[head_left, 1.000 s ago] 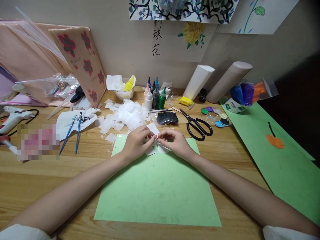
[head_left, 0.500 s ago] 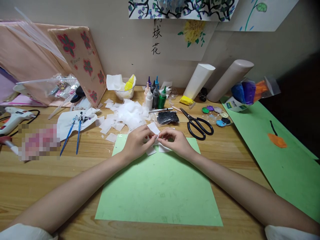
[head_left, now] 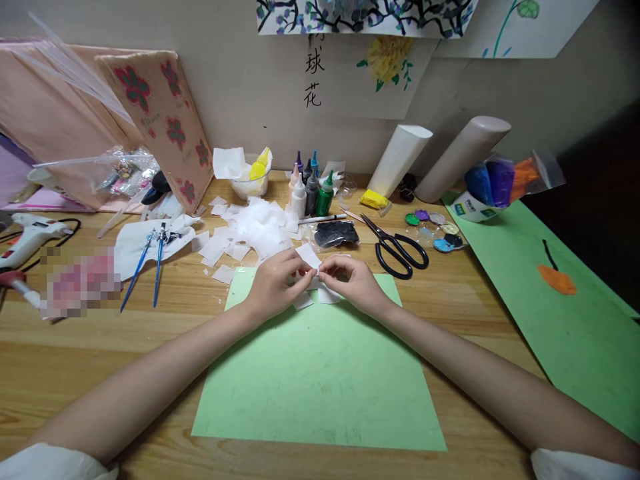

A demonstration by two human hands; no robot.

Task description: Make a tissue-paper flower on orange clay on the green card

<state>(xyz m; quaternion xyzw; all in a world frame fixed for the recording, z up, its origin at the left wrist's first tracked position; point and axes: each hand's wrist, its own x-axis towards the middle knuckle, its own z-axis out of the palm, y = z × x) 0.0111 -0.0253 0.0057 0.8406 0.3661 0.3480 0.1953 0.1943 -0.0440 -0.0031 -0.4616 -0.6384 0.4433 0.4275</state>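
White paper squares are lying at green sheet's far end, left hand and right hand pinching nearly closed just above, apparently gripping one mostly hidden piece, which uneven tugging could tear.

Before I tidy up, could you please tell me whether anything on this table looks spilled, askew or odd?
Mildly, yes: white paper pieces lie scattered beyond the green sheet, and dark smudges stain the crumpled white paper under the two paintbrushes. A pixelated patch at far left hides what lies there. I see no spill.
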